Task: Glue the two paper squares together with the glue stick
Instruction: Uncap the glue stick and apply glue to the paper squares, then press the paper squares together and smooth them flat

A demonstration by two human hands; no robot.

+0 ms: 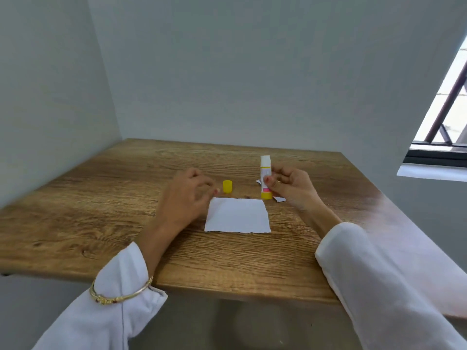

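Two hands (185,195) (290,184), one glue stick (265,176), one cap (227,186)

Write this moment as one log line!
glue stick: upright, uncapped, right hand holding | cap: on table | paper: flat | left hand: empty

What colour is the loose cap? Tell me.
Yellow; the cap shows best in the head view.
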